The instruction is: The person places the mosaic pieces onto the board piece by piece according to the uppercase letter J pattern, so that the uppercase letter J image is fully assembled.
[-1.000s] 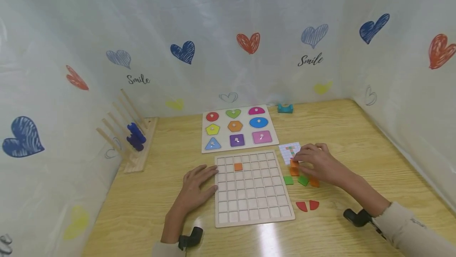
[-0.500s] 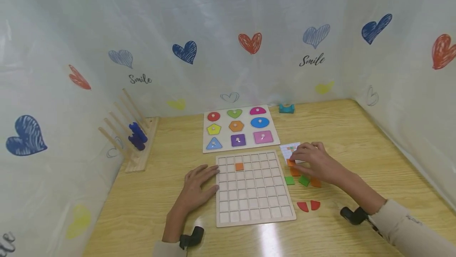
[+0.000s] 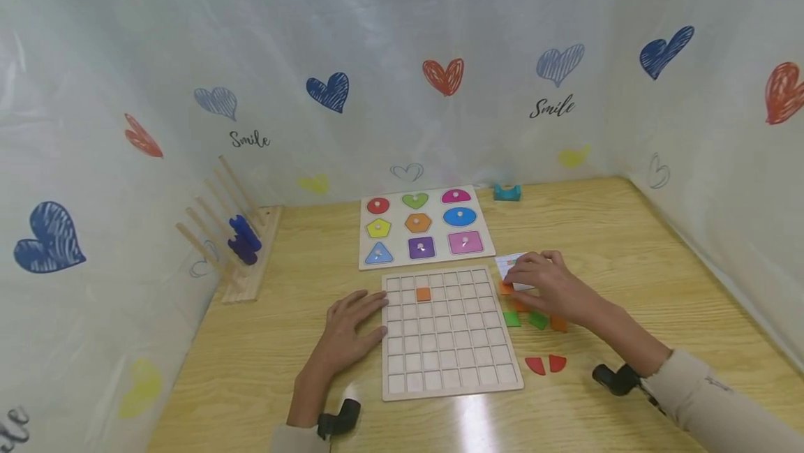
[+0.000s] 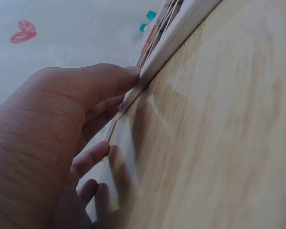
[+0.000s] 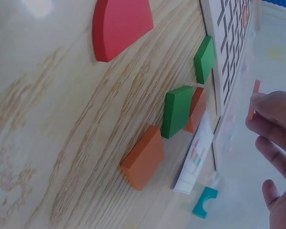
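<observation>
One pinched orange tile (image 3: 504, 288) has neared the grid board (image 3: 449, 341).

Shows orange and green on square tiles (image 5: 177, 110), red on wedges (image 3: 557, 364), pale grid on the board (image 3: 449, 342), brown grain across the worktop (image 5: 76, 152).

White board (image 3: 437, 230) of nine knobbed coloured shapes lies flat toward the rear of the light wood-grain table (image 3: 239, 355). Teal notched block (image 3: 507, 193) near its far right corner, apart. Left: pale wooden peg rack (image 3: 266, 243) bearing blue notched pieces (image 3: 248, 232). Behind: white sheeting (image 3: 383, 125) printed with hearts and "Smile".
</observation>
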Demonstrator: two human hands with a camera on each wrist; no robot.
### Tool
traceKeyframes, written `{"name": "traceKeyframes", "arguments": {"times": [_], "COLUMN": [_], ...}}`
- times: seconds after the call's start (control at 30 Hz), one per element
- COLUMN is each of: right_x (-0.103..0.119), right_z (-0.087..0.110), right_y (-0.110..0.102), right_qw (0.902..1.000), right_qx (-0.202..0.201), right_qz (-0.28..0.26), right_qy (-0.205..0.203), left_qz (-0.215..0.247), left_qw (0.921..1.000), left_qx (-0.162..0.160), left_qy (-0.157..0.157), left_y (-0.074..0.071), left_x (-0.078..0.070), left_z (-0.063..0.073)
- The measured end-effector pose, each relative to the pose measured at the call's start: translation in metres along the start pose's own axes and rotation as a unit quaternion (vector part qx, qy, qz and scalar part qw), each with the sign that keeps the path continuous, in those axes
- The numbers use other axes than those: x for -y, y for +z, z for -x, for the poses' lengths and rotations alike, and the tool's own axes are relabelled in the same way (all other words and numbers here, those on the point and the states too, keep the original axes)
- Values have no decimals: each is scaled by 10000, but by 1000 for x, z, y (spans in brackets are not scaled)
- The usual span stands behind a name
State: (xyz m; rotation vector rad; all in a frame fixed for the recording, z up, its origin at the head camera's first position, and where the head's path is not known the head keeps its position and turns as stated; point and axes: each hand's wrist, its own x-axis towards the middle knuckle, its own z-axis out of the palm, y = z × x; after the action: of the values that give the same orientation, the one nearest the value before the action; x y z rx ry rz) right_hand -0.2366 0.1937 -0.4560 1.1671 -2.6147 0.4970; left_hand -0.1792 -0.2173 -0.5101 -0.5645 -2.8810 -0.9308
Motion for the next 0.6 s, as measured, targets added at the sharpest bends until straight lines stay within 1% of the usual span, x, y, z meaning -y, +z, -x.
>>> {"name": "traceKeyframes", "arguments": {"times": [0.2, 0.43, 0.6], "right_x": [0, 4, 5], "right_z": [-5, -12, -16], "right_y": [4, 9, 12], "right_qw": [10000, 9998, 9997], "right_qx": [31, 60, 5], "right_qz": [40, 128, 62], "right_qy": [-61, -170, -220], "left_qz": [-28, -98, -161], "left_qw": [9999, 9999, 9997], "left_qx": [-57, -79, -120], "left_qy": [83, 65, 111], "left_y": [2, 4, 4], "left_x": [2, 4, 5], "left_z": [0, -1, -1]}}
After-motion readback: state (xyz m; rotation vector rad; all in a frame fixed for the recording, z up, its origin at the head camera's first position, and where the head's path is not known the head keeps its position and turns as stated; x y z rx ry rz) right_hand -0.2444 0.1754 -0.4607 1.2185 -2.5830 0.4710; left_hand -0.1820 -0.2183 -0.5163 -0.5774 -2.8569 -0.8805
